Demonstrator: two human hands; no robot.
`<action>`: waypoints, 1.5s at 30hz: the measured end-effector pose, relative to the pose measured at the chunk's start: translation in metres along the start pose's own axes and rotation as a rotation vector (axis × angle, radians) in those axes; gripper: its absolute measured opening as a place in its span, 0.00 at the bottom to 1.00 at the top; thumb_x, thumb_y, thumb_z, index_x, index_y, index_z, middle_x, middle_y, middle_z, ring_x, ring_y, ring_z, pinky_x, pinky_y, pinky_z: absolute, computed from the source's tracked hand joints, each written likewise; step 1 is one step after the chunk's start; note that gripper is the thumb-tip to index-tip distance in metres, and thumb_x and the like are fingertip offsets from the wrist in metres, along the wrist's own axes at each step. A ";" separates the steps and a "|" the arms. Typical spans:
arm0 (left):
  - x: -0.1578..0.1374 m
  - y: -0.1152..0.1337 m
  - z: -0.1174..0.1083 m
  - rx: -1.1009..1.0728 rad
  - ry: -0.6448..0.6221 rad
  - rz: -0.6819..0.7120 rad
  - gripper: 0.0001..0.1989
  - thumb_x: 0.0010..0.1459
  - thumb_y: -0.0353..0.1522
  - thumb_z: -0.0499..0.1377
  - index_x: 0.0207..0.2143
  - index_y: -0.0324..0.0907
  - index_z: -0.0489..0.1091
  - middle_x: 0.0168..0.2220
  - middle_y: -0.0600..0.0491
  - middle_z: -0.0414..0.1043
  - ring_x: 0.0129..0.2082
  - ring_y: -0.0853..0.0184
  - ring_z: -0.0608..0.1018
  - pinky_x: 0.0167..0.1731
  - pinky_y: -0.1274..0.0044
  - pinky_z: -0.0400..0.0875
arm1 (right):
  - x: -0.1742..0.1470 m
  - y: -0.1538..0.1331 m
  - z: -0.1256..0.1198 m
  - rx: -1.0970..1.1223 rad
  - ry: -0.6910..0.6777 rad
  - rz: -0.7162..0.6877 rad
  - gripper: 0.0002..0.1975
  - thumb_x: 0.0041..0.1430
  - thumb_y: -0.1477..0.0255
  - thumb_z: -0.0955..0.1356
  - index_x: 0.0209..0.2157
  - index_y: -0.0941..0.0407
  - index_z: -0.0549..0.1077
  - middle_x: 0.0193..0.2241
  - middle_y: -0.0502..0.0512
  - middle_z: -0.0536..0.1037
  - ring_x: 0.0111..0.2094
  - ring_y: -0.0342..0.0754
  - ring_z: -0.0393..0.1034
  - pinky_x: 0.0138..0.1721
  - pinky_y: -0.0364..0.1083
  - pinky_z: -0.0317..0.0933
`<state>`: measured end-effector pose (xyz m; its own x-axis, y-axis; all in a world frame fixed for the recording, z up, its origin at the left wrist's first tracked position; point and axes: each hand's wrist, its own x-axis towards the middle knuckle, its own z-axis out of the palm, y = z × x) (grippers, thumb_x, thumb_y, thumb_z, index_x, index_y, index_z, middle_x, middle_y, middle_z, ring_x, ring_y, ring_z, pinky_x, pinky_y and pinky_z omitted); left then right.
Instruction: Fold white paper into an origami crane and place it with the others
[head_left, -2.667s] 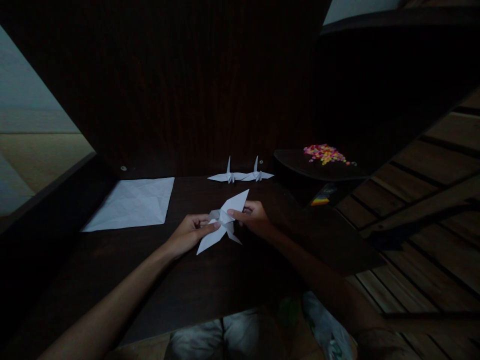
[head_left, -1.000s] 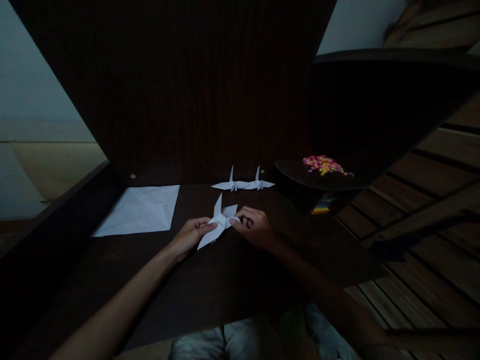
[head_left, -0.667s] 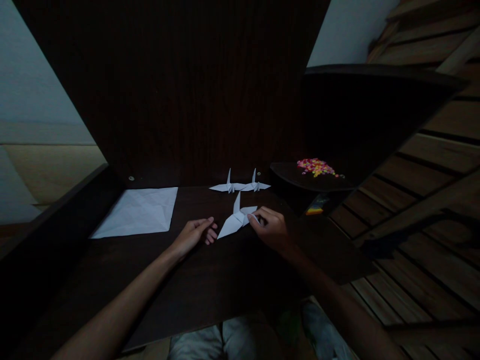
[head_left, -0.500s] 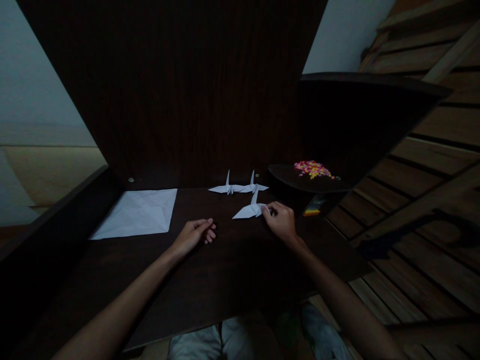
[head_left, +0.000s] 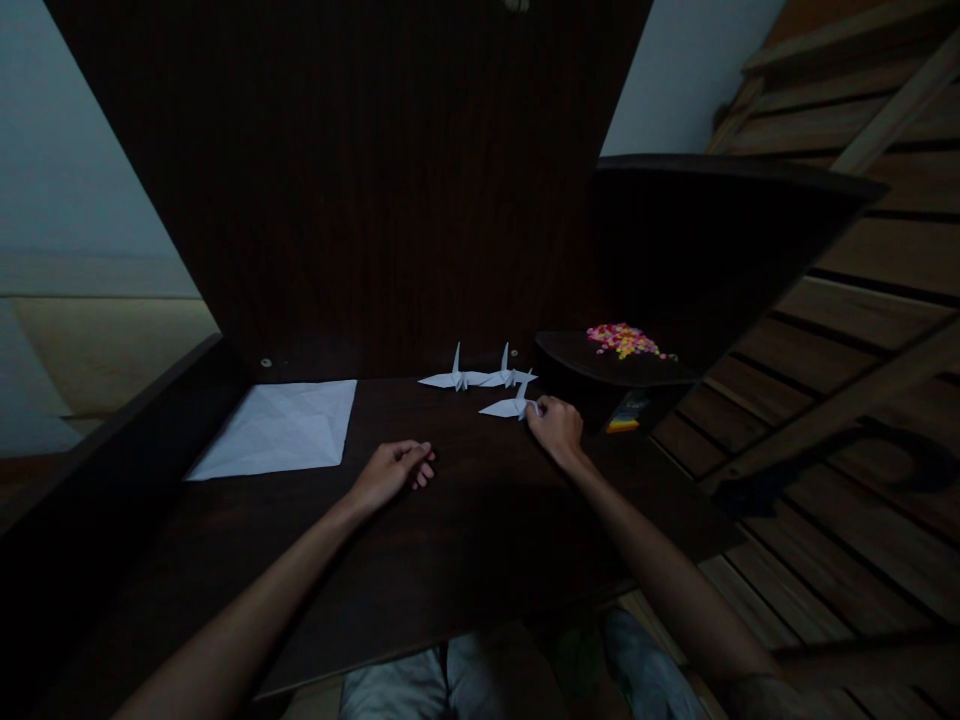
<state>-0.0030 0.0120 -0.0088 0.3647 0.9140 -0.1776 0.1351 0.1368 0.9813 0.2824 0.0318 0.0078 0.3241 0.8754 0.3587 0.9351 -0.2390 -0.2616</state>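
Note:
Pinched by one wing in my right hand (head_left: 556,428) is a white origami crane (head_left: 506,408), low over or on the dark desk; I cannot tell whether it touches the wood. Just behind it, two more white paper cranes, one on the left (head_left: 456,380) and one on the right (head_left: 508,377), stand side by side near the back panel. My left hand (head_left: 391,470) rests on the desk to the left with its fingers loosely curled in and nothing seen in them. Farther left lies a creased white sheet of paper (head_left: 281,428), flat on the desk.
A small corner shelf (head_left: 570,352) on the right bears a pile of pink and yellow bits (head_left: 624,340). Under it is a dark item with a rainbow-coloured stripe (head_left: 624,424). The tall back panel (head_left: 375,200) and a left side wall (head_left: 112,430) border the desk. Wooden slats rise at right.
My right hand has moved the crane away from me and a little to the right, closer to the two standing cranes. My left hand has stayed nearly still.

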 end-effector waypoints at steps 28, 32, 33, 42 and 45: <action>0.000 -0.001 0.000 0.054 -0.020 0.028 0.17 0.52 0.44 0.59 0.30 0.37 0.71 0.24 0.51 0.73 0.21 0.70 0.72 0.24 0.78 0.65 | 0.015 -0.020 0.001 -0.041 -0.099 -0.012 0.15 0.52 0.61 0.65 0.33 0.57 0.77 0.35 0.62 0.79 0.38 0.55 0.74 0.33 0.44 0.60; -0.001 0.000 0.000 0.058 -0.016 0.018 0.17 0.52 0.43 0.60 0.30 0.37 0.71 0.24 0.51 0.73 0.21 0.70 0.72 0.24 0.78 0.65 | 0.018 -0.021 0.005 -0.027 -0.099 -0.012 0.14 0.54 0.63 0.64 0.32 0.57 0.76 0.35 0.61 0.79 0.37 0.54 0.74 0.32 0.44 0.59; -0.001 0.000 0.000 0.059 -0.014 0.016 0.17 0.52 0.43 0.60 0.30 0.37 0.71 0.24 0.51 0.73 0.21 0.70 0.72 0.23 0.78 0.64 | 0.018 -0.020 0.006 -0.025 -0.101 -0.012 0.14 0.54 0.63 0.63 0.32 0.57 0.76 0.35 0.61 0.79 0.37 0.54 0.74 0.32 0.44 0.59; -0.002 0.000 -0.001 0.082 -0.028 0.031 0.17 0.53 0.43 0.58 0.31 0.36 0.71 0.25 0.50 0.74 0.22 0.70 0.72 0.25 0.78 0.65 | 0.016 -0.017 0.010 -0.034 -0.106 -0.002 0.14 0.53 0.62 0.64 0.32 0.56 0.76 0.35 0.60 0.79 0.37 0.54 0.74 0.32 0.45 0.59; -0.002 0.000 -0.001 0.109 -0.027 0.034 0.16 0.53 0.42 0.58 0.31 0.37 0.71 0.26 0.50 0.74 0.22 0.70 0.73 0.25 0.78 0.66 | 0.012 -0.016 0.006 -0.048 -0.140 0.011 0.15 0.51 0.61 0.65 0.34 0.56 0.76 0.35 0.60 0.79 0.37 0.54 0.74 0.33 0.44 0.60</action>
<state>-0.0046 0.0105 -0.0083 0.3953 0.9065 -0.1479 0.2212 0.0624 0.9732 0.2708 0.0485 0.0109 0.3141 0.9219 0.2269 0.9385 -0.2655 -0.2206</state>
